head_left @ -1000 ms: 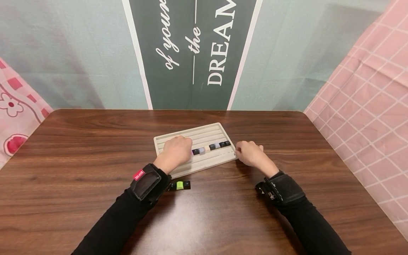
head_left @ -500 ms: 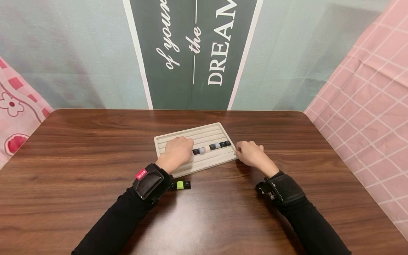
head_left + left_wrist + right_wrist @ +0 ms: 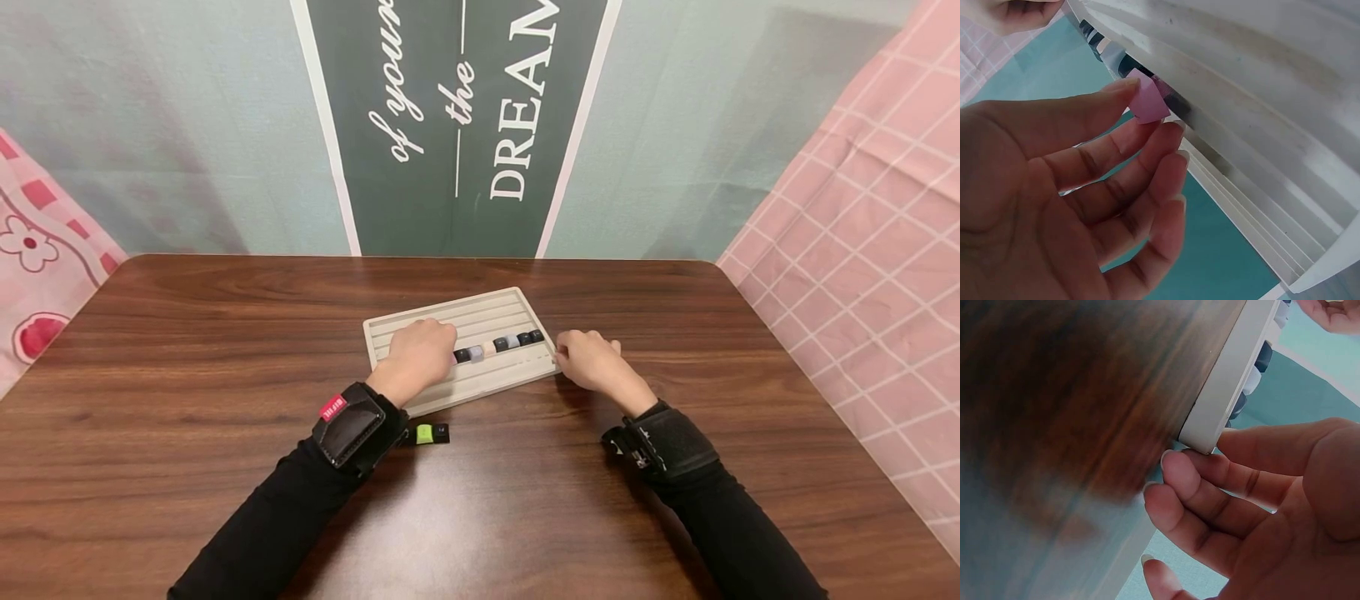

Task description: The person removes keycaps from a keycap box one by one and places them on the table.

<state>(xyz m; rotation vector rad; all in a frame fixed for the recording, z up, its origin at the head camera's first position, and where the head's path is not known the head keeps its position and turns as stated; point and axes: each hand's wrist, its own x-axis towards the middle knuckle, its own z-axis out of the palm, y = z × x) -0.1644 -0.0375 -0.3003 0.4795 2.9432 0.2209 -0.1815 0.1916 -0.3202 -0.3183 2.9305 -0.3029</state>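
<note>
My left hand (image 3: pixel 417 357) pinches a pink keycap (image 3: pixel 1147 100) between thumb and index finger, close to a groove of the cream ridged tray (image 3: pixel 487 385). In the head view the hand hides this keycap. To its right, a row of black, lavender and cream keycaps (image 3: pixel 501 343) sits along one groove. At the tray's right corner, my right hand (image 3: pixel 592 358) grips the edge, thumb on the upper side and fingertips at the outer side, as the right wrist view shows at the tray wall (image 3: pixel 1222 394).
A short line of loose keycaps with a lime green keycap (image 3: pixel 424 433) lies on the wooden table (image 3: pixel 510 500) in front of the tray, partly behind my left wrist strap. A printed curtain (image 3: pixel 645 125) hangs behind the table's far edge, with pink cloth (image 3: pixel 862 192) at the right.
My left hand has shifted very slightly right along the row, still over the same groove. The right hand stays at the tray's corner.
</note>
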